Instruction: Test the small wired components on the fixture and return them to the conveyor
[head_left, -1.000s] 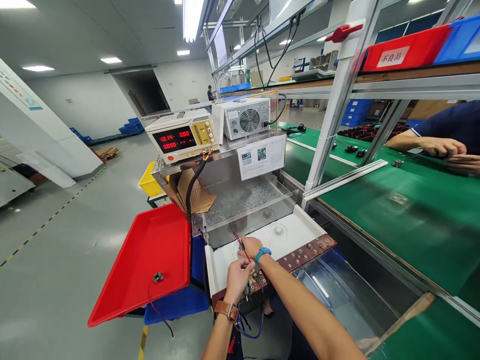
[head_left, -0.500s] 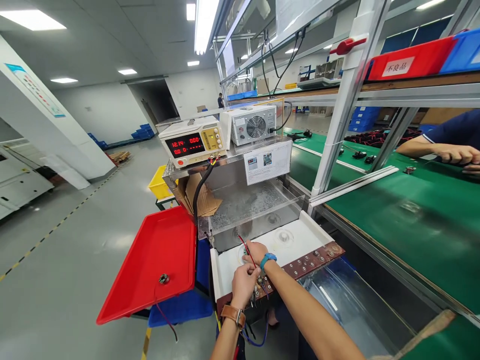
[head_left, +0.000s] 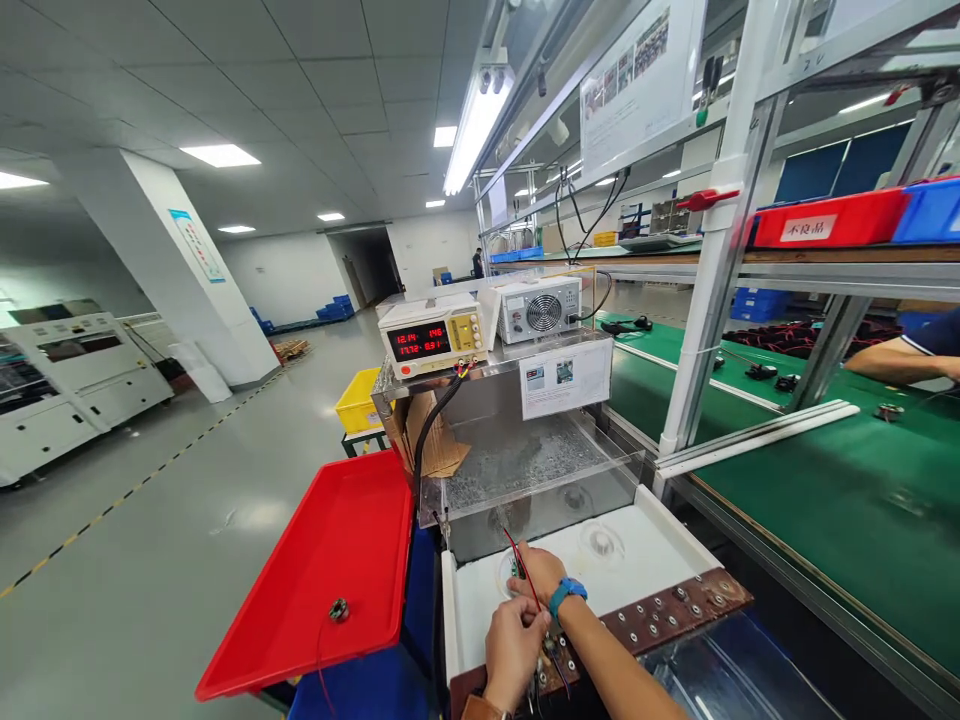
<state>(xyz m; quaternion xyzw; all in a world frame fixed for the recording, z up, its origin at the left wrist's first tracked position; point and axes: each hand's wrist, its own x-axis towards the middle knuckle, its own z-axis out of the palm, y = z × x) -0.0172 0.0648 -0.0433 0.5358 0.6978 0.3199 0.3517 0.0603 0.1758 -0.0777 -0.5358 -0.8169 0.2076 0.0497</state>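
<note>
My right hand (head_left: 536, 567), with a blue wristband, rests on the white platform (head_left: 652, 545) and pinches a small green circuit part (head_left: 516, 569) with a red wire (head_left: 523, 568) running back from it. My left hand (head_left: 512, 645) is curled closed at the brown terminal strip (head_left: 660, 612), fingers pressing the wire ends against its left end. A clear box (head_left: 540, 470) stands just behind the hands. Above it the power supply (head_left: 431, 338) shows red digits.
A red tray (head_left: 330, 570) to the left holds one small wired part (head_left: 338, 608). A grey fan unit (head_left: 538, 308) sits beside the supply. Right of me runs a green bench (head_left: 810, 480) where another person's arm (head_left: 900, 358) works. A yellow bin (head_left: 360, 402) stands behind.
The view has tilted up, so the hands sit lower in frame. The supply's display went from 0.00 readings to non-zero digits. Both hands keep their hold.
</note>
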